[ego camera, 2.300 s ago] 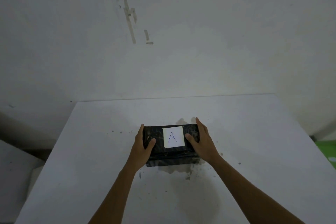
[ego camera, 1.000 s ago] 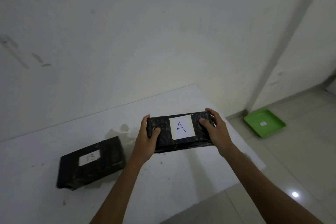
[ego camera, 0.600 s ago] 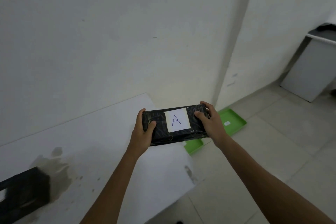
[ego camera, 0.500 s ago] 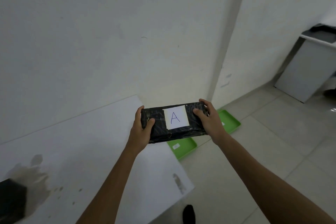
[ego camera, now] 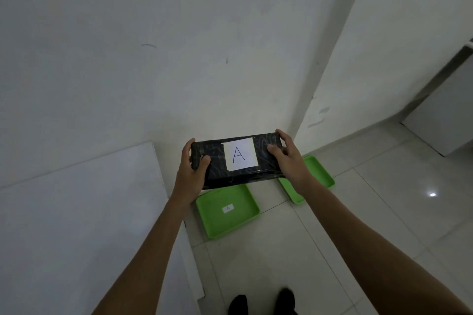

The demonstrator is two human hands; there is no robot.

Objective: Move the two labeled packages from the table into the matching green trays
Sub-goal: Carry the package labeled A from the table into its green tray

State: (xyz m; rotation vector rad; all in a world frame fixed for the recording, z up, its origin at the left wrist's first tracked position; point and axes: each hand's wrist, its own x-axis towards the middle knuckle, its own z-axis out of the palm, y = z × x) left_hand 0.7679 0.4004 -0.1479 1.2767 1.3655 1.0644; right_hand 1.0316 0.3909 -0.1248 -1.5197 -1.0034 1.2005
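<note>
The single head-worn camera is looking forward and steeply down from standing height, its wide-angle lens bending the wall (ego camera: 179,46) and the room corner outward. It is sitting close to the two outstretched forearms, which are entering from 5 and 7 o'clock and meeting near frame centre, while the tiled floor (ego camera: 384,212) is lying far below, running from 6 to 3 o'clock. The table (ego camera: 76,225) is filling the 8 o'clock side.
</note>
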